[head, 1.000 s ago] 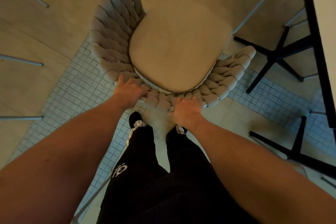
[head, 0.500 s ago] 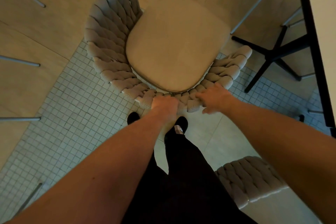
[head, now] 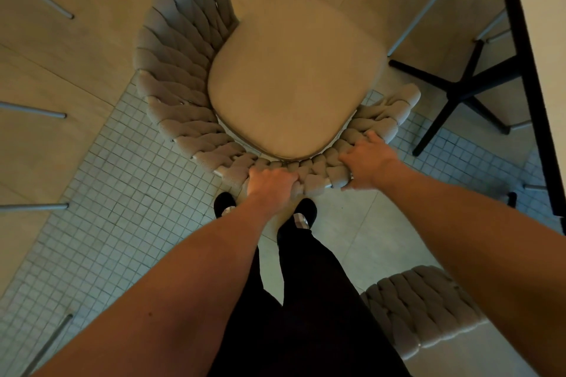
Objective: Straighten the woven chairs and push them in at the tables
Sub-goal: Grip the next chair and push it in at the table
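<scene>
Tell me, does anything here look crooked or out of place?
Yes. The woven chair gripped by the left hand and right hand sits angled to the black-edged table on the right, not squared or tucked in. No damage or spills show.

woven chair (head: 180, 107): pale grey-beige braided bands
seat cushion (head: 294, 76): plain tan
floor (head: 101, 193): small pale square tiles beside beige slabs
table base (head: 465, 95): black
trousers (head: 306, 315): black
second chair (head: 419, 309): same grey-beige weave
</scene>
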